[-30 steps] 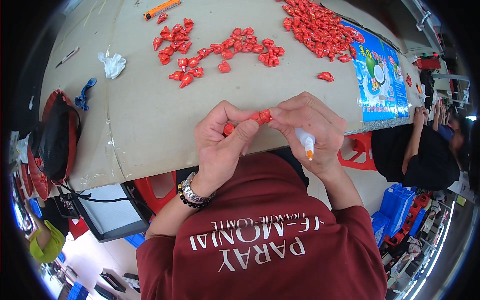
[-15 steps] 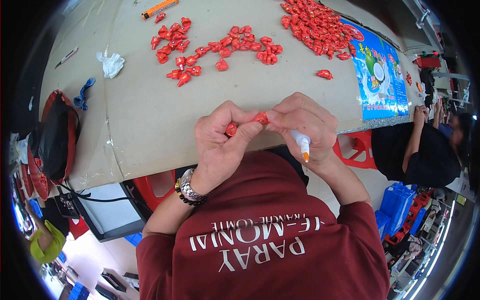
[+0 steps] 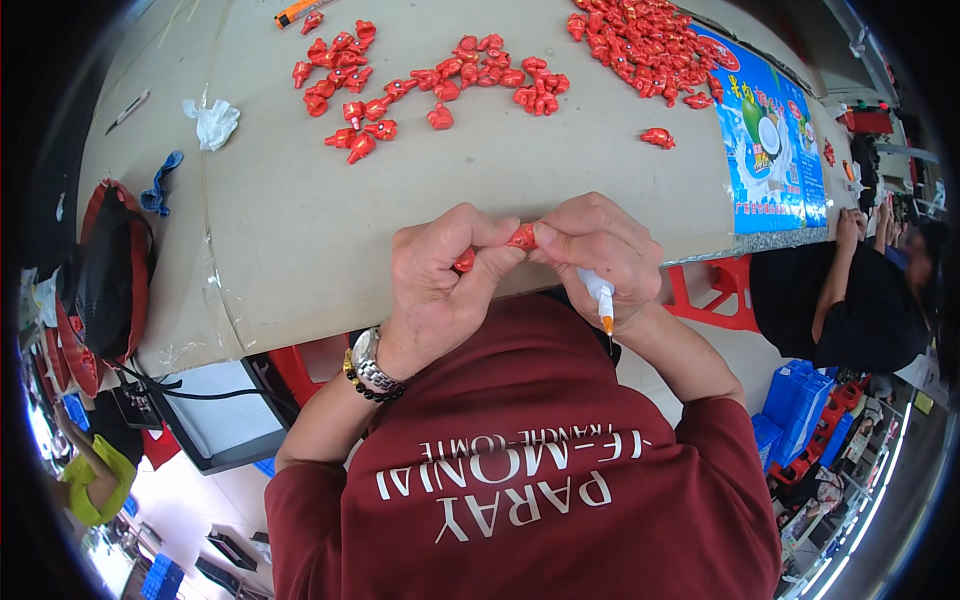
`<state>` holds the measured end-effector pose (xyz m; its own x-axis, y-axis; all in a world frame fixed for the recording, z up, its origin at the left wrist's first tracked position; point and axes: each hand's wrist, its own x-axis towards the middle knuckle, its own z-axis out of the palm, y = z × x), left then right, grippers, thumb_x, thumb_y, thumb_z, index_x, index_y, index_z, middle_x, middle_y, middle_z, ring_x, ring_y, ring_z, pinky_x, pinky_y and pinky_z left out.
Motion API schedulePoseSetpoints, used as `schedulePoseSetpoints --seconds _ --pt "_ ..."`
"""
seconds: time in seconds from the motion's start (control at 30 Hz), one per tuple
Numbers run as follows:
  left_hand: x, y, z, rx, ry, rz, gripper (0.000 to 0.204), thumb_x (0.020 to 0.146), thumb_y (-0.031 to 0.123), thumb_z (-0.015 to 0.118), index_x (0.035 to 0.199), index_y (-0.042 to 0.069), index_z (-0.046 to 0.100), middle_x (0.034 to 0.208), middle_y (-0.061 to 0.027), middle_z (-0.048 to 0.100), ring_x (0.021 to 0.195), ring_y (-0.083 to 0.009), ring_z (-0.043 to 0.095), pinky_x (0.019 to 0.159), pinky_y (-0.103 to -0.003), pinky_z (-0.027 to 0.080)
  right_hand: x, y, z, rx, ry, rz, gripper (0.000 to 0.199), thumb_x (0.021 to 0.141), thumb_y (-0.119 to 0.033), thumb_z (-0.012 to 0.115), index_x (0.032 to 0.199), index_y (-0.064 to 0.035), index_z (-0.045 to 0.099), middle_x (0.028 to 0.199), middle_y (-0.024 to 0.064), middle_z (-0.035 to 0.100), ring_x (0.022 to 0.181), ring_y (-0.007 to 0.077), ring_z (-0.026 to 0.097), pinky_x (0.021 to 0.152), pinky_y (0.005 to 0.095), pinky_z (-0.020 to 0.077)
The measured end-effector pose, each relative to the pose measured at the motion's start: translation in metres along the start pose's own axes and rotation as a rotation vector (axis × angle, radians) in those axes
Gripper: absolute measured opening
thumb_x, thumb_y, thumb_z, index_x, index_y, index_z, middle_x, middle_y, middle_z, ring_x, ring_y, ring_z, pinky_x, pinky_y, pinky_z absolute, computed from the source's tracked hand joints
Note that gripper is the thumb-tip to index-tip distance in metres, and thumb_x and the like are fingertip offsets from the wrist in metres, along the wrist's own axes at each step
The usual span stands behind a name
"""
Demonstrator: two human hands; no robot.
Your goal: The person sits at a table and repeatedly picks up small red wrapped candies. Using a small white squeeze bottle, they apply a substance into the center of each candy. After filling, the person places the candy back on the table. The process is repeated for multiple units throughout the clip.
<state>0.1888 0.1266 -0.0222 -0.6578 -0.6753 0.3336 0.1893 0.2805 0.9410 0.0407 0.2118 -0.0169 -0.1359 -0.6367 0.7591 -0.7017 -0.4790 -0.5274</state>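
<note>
Near the table's front edge, my two hands meet over a small glossy red piece (image 3: 522, 237). My left hand (image 3: 430, 285) is closed, pinching it between thumb and forefinger, while another red piece (image 3: 464, 260) shows in the curl of its fingers. From the other side my right hand (image 3: 615, 245) presses thumb and forefinger on the same piece. Tucked in its palm is a slim white bottle (image 3: 595, 283) with an orange tip that points down towards me. Fingers hide most of the held pieces.
Loose red pieces (image 3: 440, 117) lie beyond my hands, with a large heap (image 3: 640, 55) at the far right. A blue poster (image 3: 770, 145) covers the table's right end. Crumpled tissue (image 3: 212, 124), a pen (image 3: 128, 110) and a black-and-red bag (image 3: 115, 270) are left. Someone in black (image 3: 840, 300) sits right.
My hands stay together on the red piece, and the right hand has shifted slightly left. The bottle's tip now hangs more steeply downward. The view has shifted a little.
</note>
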Motion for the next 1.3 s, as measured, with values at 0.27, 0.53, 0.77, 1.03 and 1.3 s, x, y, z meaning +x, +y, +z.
schedulePoseSetpoints --seconds 0.27,0.53,0.77,1.03,1.3 --pt "-0.002 -0.005 0.002 0.003 -0.013 0.05 0.008 0.08 -0.003 0.067 0.082 0.0 0.06 0.068 -0.0062 0.065 0.056 -0.0096 0.06 0.05 -0.021 0.044 -0.004 0.003 0.003 0.009 0.042 -0.047 0.015 0.064 0.008 0.071 0.074 0.0016 0.062 0.064 0.0094 0.062 0.055 0.0222 0.059 0.049 0.029 0.0481" --pt "-0.001 -0.003 0.001 0.03 -0.042 0.048 0.008 0.081 -0.002 0.068 0.084 -0.001 0.06 0.071 -0.0074 0.066 0.058 -0.0113 0.061 0.051 -0.022 0.045 -0.004 0.003 0.002 0.003 0.043 -0.043 0.012 0.064 0.008 0.07 0.069 0.0015 0.062 0.064 0.0099 0.061 0.054 0.0225 0.058 0.049 0.0291 0.0471" --pt "-0.001 -0.002 0.002 0.016 -0.033 0.039 0.007 0.081 -0.002 0.067 0.085 -0.001 0.061 0.073 -0.0081 0.067 0.06 -0.0107 0.062 0.052 -0.021 0.045 -0.004 0.003 0.003 -0.005 0.056 -0.046 0.012 0.064 0.007 0.071 0.07 0.0017 0.062 0.064 0.0101 0.06 0.054 0.0227 0.058 0.049 0.0291 0.0473" --pt "0.003 0.007 0.002 -0.101 0.016 -0.209 0.01 0.088 0.008 0.064 0.092 -0.001 0.061 0.072 -0.0018 0.065 0.058 -0.0029 0.053 0.051 -0.019 0.041 0.008 0.001 -0.006 -0.002 -0.018 0.093 0.02 0.063 0.005 0.075 0.081 0.0008 0.067 0.07 0.0089 0.062 0.06 0.0214 0.06 0.051 0.0277 0.0481" --pt "0.003 0.014 -0.003 -0.369 0.013 -0.452 0.027 0.094 0.026 0.058 0.095 -0.001 0.057 0.071 -0.0027 0.058 0.051 -0.0037 0.041 0.046 -0.018 0.032 0.027 -0.009 -0.019 0.069 -0.122 0.363 0.021 0.07 0.001 0.074 0.09 -0.0031 0.069 0.081 0.0083 0.063 0.07 0.0163 0.06 0.06 0.0267 0.0471"
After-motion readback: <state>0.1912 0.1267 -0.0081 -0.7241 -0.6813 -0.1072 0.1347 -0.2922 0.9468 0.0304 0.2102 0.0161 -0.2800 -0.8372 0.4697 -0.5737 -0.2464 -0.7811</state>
